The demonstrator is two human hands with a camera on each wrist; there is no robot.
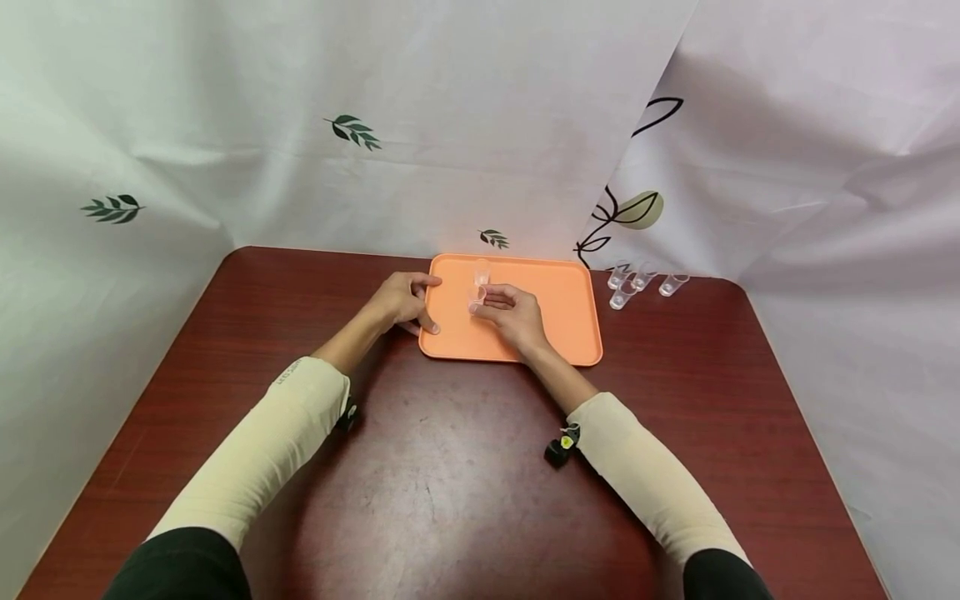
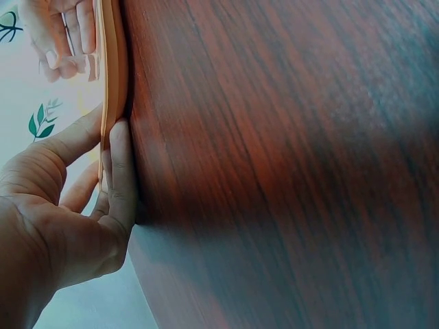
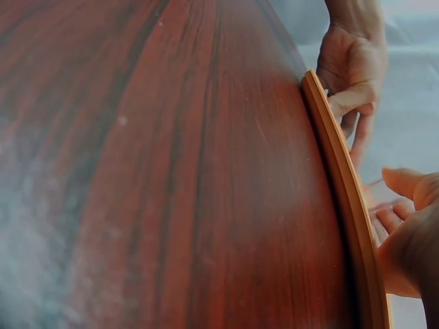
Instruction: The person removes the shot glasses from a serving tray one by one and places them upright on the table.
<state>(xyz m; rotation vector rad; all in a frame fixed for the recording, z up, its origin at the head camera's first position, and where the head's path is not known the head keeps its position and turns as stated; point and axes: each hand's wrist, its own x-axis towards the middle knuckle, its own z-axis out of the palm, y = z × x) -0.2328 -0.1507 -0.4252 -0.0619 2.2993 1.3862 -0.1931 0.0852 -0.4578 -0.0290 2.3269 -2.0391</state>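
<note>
An orange tray lies at the far side of the brown table. My left hand grips its left edge, and in the left wrist view the rim passes between the thumb and the fingers. Over the left part of the tray, my right hand pinches a small clear plastic cup between thumb and fingers. Just behind it another clear cup stands on the tray. In the right wrist view, the tray's rim and the right hand itself hide most of the held cup.
Several more clear cups stand on the table to the right of the tray, near the back edge. White cloth walls with leaf prints rise behind the table and along both sides. Brown tabletop stretches between my forearms.
</note>
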